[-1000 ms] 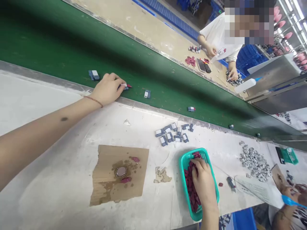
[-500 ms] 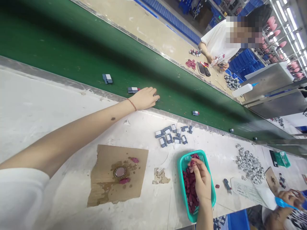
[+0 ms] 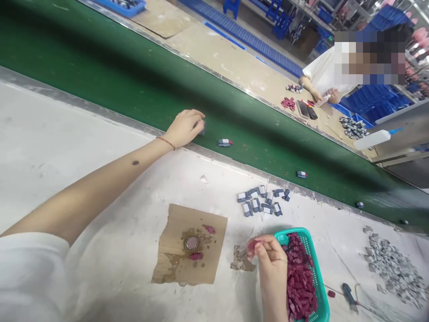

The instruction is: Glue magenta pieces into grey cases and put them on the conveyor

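Note:
My left hand reaches over the green conveyor belt, its fingers curled on a small grey-blue plastic part that they partly cover. To the right on the belt lies a similar grey-blue part with a white face and red tip. My right hand pinches a small dark red piece between thumb and fingers. It is held just left of a green plastic basket full of dark red pieces.
Cardboard bears a round pad and two red pieces amid wet stains. Several grey-blue parts are grouped near the belt. Light grey pieces are heaped at right. A co-worker sits across the belt by a white bottle.
My right hand has come out of the basket, leftward, with a red piece. My left hand has shifted left along the belt to another grey-blue part. The view has shifted too.

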Action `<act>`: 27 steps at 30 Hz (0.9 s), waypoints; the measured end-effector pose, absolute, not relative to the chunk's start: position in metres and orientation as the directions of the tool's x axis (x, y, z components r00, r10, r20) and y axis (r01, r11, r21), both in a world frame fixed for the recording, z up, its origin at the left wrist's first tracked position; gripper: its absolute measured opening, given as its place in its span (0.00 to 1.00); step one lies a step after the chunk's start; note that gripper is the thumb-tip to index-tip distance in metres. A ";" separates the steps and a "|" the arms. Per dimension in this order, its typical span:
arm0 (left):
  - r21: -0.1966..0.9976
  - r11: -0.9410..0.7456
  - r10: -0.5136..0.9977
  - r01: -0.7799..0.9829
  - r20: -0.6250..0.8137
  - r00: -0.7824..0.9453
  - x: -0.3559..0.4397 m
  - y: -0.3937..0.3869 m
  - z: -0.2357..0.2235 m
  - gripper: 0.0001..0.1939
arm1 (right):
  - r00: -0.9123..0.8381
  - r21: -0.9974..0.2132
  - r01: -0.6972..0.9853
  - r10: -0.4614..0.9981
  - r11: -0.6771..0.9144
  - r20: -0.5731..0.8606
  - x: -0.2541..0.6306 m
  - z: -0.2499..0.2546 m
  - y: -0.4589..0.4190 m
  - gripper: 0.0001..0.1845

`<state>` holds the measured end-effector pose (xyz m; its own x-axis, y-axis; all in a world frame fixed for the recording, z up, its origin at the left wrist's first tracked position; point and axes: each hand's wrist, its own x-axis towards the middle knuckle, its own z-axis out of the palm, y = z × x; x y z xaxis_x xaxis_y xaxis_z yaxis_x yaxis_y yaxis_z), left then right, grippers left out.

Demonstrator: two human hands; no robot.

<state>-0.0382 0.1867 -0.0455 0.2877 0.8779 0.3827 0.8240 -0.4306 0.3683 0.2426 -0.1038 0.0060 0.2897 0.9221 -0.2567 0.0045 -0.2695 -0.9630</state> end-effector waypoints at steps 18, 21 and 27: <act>0.276 -0.426 0.902 0.862 0.211 0.378 -0.005 0.146 -0.036 0.14 | -0.470 -0.677 0.583 0.866 0.449 0.170 0.165 -0.028 -0.093 0.16; 0.332 -0.461 0.887 0.823 0.206 0.413 -0.013 0.119 -0.035 0.11 | -0.500 -0.584 0.634 0.845 0.506 0.189 0.164 -0.031 -0.092 0.17; 0.531 -0.450 0.892 0.718 0.233 0.386 -0.025 0.061 -0.030 0.09 | -0.548 -0.490 0.655 0.808 0.576 0.217 0.162 -0.029 -0.089 0.16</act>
